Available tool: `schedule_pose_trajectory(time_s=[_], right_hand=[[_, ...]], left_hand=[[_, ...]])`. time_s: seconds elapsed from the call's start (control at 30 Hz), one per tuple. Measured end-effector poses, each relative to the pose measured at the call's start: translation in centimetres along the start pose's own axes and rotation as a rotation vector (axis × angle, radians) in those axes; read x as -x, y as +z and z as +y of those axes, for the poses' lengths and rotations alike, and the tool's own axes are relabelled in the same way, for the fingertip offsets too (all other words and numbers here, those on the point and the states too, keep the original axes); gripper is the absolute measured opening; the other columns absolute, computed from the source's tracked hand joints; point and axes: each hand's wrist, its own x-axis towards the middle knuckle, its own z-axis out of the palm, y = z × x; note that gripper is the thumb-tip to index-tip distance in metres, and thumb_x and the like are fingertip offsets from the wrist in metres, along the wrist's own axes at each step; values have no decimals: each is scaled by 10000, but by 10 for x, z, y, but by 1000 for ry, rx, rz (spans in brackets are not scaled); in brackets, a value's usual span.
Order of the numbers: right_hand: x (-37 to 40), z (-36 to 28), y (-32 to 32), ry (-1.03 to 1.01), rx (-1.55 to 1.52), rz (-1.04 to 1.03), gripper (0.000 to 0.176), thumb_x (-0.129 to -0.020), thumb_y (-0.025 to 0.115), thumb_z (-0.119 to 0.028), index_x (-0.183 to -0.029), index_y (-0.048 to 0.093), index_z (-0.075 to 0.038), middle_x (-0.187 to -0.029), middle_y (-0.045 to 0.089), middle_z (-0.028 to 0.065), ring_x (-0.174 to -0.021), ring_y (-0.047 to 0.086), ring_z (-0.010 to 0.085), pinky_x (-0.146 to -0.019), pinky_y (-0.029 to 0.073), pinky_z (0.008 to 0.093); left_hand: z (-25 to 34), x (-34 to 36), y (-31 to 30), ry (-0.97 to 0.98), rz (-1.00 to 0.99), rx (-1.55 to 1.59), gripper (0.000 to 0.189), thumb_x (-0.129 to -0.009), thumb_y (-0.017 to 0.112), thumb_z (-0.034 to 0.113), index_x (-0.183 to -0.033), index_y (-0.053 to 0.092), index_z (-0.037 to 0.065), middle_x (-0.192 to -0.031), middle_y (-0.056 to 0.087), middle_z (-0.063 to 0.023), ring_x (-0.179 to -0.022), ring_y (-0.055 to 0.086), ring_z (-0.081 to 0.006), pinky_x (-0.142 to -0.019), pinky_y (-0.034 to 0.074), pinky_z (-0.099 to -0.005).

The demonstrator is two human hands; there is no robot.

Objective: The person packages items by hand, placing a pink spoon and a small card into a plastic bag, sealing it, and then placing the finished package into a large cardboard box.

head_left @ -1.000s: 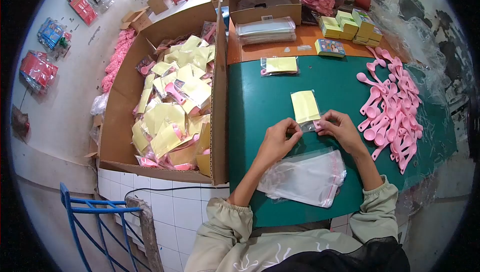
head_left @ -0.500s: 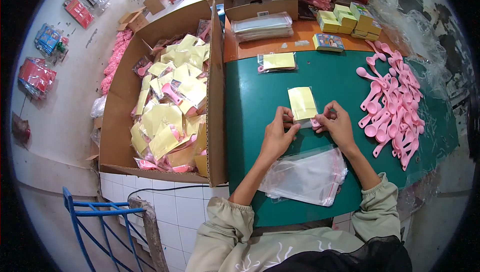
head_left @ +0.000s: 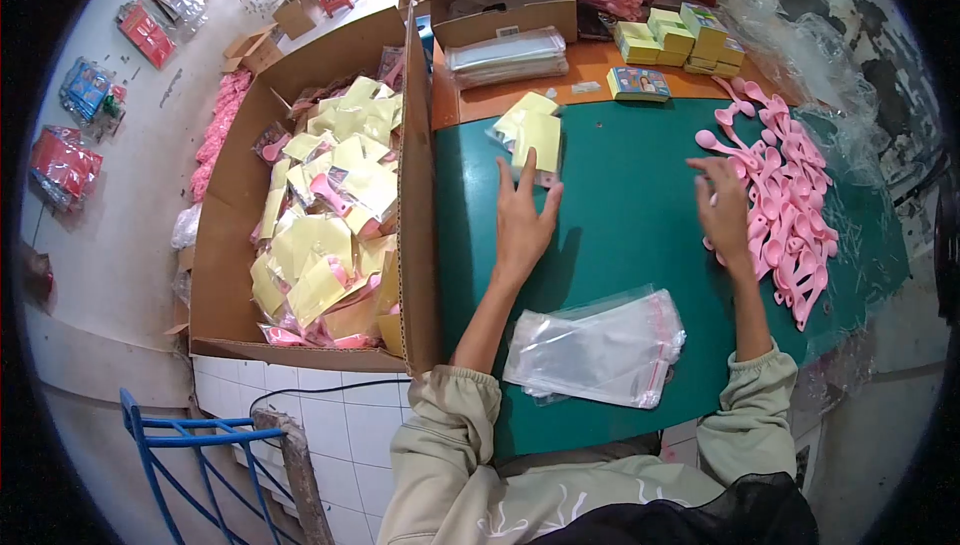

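My left hand (head_left: 522, 227) is open, its fingers spread at the lower edge of a clear packet with a yellow card (head_left: 540, 141). That packet overlaps a second yellow-card packet (head_left: 527, 110) at the table's back left. My right hand (head_left: 724, 213) is raised beside the left side of a pile of pink spoons (head_left: 785, 210), fingers loosely bent and apart; a small pale spot shows at its fingertips, too small to make out. Between my forearms lies a fanned stack of clear plastic bags (head_left: 595, 350) on the green table (head_left: 625, 215).
To the left stands a large cardboard box (head_left: 418, 215) filled with packed yellow-card packets (head_left: 320, 235). Along the back are a stack of clear bags (head_left: 507, 57), an open carton (head_left: 510, 20) and small yellow card stacks (head_left: 670, 37). A blue metal rack (head_left: 195, 430) stands at lower left.
My left hand has carried the packet left and back onto the other packet, and its fingers have spread. My right hand has let go of it and moved right towards the spoons.
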Motion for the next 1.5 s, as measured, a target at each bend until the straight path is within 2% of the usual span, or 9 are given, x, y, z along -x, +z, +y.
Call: schedule_pose_trajectory(time_s=[0.03, 0.23, 0.47, 0.57, 0.7, 0.9, 1.03, 1.17, 1.5], right_hand=[[3, 29, -9, -3, 82, -41, 248, -790, 486, -1, -1010, 598, -23, -953, 595, 149, -959, 551, 318, -824, 432, 376], [14, 74, -39, 4, 182, -194, 201, -758, 468, 1, -902, 607, -19, -958, 591, 147, -920, 539, 337, -809, 424, 382], [5, 63, -30, -74, 326, -194, 140, -784, 503, -51, -854, 624, -50, -926, 586, 113, -917, 545, 289, -772, 423, 383], [-3, 28, -30, -80, 15, -56, 159, -854, 517, -122, -940, 633, -55, -859, 595, 116, -878, 558, 301, -749, 425, 374], [4, -7, -18, -41, -245, -442, 203, -832, 587, -149, -997, 637, -43, -775, 583, 129, -735, 572, 290, -661, 442, 368], [4, -29, 13, -86, 151, -523, 252, -867, 553, -241, -1023, 630, -58, -772, 545, 149, -790, 581, 333, -605, 447, 420], [13, -32, 41, -110, -79, -240, 274, -850, 573, -160, -1097, 605, -44, -805, 543, 152, -745, 579, 294, -642, 467, 358], [12, -31, 20, 153, -569, -503, 229, -863, 516, -58, -1067, 615, -28, -826, 535, 65, -736, 517, 153, -665, 416, 274], [25, -45, -1, -158, -349, -548, 215, -794, 578, -53, -1004, 595, -12, -866, 506, 118, -819, 536, 260, -765, 442, 333]], left_hand=[[13, 2, -13, 2, -28, 17, 473, -821, 644, 247, -1224, 509, 40, -1192, 496, -267, -1059, 513, -411, -888, 425, -433], [75, 37, -53, 111, -810, 142, 328, -755, 702, 282, -956, 581, 52, -979, 533, -169, -873, 560, -362, -777, 458, -424], [56, 38, -31, 54, -947, 450, 234, -753, 687, 178, -880, 559, 30, -782, 630, -115, -709, 622, -296, -633, 485, -350], [50, 29, -39, -210, -941, 689, 175, -834, 613, 165, -891, 553, 11, -738, 668, -105, -684, 661, -230, -615, 498, -297], [43, 18, -44, -507, -1054, 786, 197, -910, 539, 198, -934, 562, 4, -785, 669, -86, -733, 658, -128, -649, 504, -224], [25, 23, -32, -477, -1117, 979, 232, -912, 539, 194, -941, 557, -35, -883, 666, -94, -790, 652, -137, -664, 505, -229], [25, 19, -35, -527, -1101, 1022, 233, -899, 566, 188, -938, 592, -40, -869, 670, -90, -774, 640, -119, -672, 498, -220], [22, 20, -35, -529, -1017, 1019, 207, -880, 601, 174, -928, 628, -25, -864, 675, -95, -746, 620, -101, -673, 484, -211], [21, 24, -29, -586, -862, 949, 191, -880, 603, 190, -925, 628, 5, -834, 666, -53, -717, 609, -75, -604, 470, -191]])
